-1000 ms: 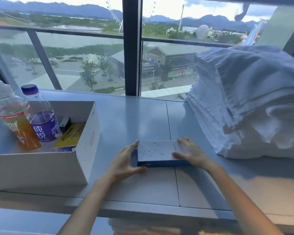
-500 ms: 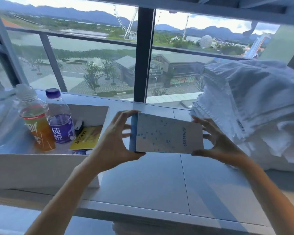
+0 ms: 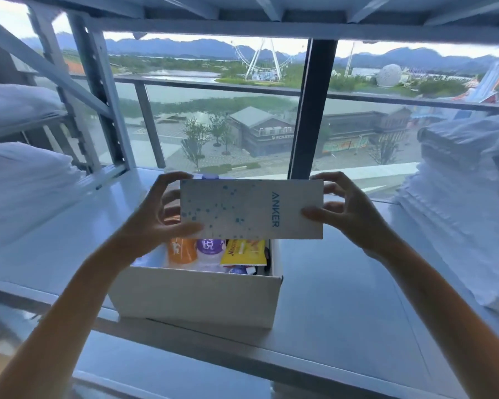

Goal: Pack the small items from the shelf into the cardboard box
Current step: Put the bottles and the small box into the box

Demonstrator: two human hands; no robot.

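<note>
A flat white Anker box (image 3: 248, 210) with blue dots is held in the air above the open cardboard box (image 3: 196, 298). My left hand (image 3: 159, 214) grips its left end and my right hand (image 3: 346, 211) grips its right end. Inside the cardboard box stand an orange drink bottle (image 3: 182, 250) and a purple-labelled water bottle (image 3: 211, 249), with a yellow snack packet (image 3: 242, 251) beside them. The Anker box hides the bottles' upper parts.
The cardboard box stands on a grey shelf board (image 3: 329, 283) in front of a window. Folded white towels (image 3: 467, 203) are stacked at the right, white pillows (image 3: 20, 174) lie at the left. Another shelf board runs overhead.
Both hands lifted the Anker box off the shelf board and carried it left until it hangs over the cardboard box. The camera has turned left and tilted, centring the cardboard box.
</note>
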